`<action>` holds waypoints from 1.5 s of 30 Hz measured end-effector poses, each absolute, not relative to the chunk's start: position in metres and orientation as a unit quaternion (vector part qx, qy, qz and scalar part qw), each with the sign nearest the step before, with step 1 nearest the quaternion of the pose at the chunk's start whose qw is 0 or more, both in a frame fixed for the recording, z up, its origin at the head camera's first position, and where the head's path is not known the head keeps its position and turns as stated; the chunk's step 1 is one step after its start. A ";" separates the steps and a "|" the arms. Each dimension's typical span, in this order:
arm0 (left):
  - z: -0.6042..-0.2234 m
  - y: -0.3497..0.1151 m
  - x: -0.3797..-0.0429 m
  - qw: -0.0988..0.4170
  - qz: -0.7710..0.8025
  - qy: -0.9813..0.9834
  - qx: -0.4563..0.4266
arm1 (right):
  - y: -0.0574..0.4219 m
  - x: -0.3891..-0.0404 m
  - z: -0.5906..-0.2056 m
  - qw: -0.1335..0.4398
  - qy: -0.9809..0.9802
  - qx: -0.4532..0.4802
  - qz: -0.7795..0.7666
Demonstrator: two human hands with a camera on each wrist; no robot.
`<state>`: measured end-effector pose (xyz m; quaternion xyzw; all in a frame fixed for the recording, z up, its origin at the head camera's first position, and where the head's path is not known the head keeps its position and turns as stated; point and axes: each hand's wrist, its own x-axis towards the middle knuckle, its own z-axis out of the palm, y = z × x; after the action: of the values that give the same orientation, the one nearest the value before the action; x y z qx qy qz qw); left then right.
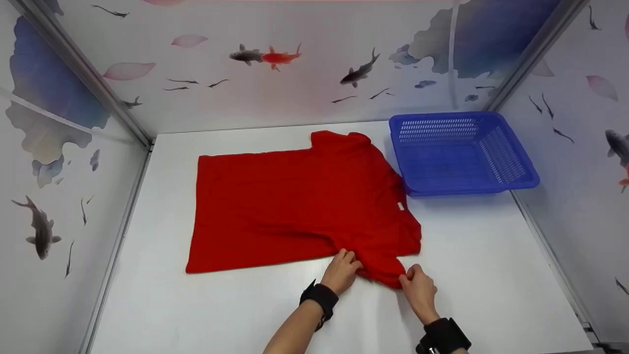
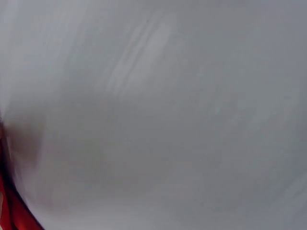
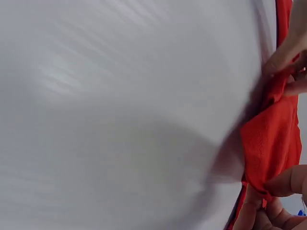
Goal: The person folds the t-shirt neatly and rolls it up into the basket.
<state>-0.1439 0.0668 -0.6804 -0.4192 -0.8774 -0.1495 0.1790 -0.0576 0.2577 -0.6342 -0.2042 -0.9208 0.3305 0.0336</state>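
A red T-shirt (image 1: 285, 196) lies spread on the white table, its hem to the left and its collar with a small white tag to the right. My left hand (image 1: 341, 270) pinches the cloth at the near side, by the base of the near sleeve. The right hand (image 1: 420, 290) pinches the end of that sleeve between thumb and fingers. In the right wrist view the sleeve (image 3: 268, 143) stretches between the two hands, bunched and slightly raised. Only a sliver of red cloth (image 2: 19, 213) shows in the left wrist view.
A blue plastic basket (image 1: 444, 164) with perforated sides stands at the back right, close beside the shirt's collar. Printed panels with fish enclose the white table (image 1: 221, 314) at the back, left and right.
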 end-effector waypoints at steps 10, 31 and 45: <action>-0.658 0.068 -0.154 0.123 -0.235 -0.875 -0.405 | 0.284 -0.090 -0.609 0.048 -0.895 -0.190 0.401; -0.583 0.077 -0.258 -0.054 -0.435 -0.898 -0.042 | 0.282 -0.219 -0.560 0.115 -0.859 -0.176 0.468; -0.587 0.082 -0.273 -0.111 -0.516 -0.845 0.088 | 0.263 -0.255 -0.577 0.026 -0.860 -0.178 0.478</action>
<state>-0.2732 0.0822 -0.5865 0.0881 -0.8450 -0.5156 -0.1111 -0.2553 0.2628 -0.5771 -0.1780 -0.8596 0.4782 0.0260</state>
